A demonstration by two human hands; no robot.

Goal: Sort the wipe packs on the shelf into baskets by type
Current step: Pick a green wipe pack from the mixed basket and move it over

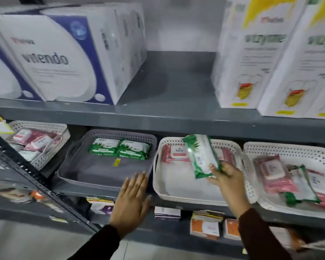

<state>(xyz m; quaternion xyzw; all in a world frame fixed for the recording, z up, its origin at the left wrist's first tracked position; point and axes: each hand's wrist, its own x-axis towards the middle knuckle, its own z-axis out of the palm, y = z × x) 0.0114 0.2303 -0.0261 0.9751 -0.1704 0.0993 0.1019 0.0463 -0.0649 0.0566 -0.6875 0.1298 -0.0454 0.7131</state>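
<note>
My right hand (226, 178) grips a green wipe pack (201, 155) by its lower end and holds it above the middle white basket (159, 186), where a pink pack (174, 152) lies at the back. My left hand (132, 200) is flat with fingers apart, holding nothing, at the front edge of the grey basket (73, 173). That basket holds two green packs (119, 148) at its back. The right white basket (250, 147) contains pink packs (276, 175) and one green pack (302, 188).
A fourth white basket (45, 158) with pink packs stands at the far left. Large white boxes (64, 53) and tall cartons (251, 53) fill the shelf above. Small boxes (204, 225) sit on the shelf below. A dark perforated upright (36, 177) crosses the left.
</note>
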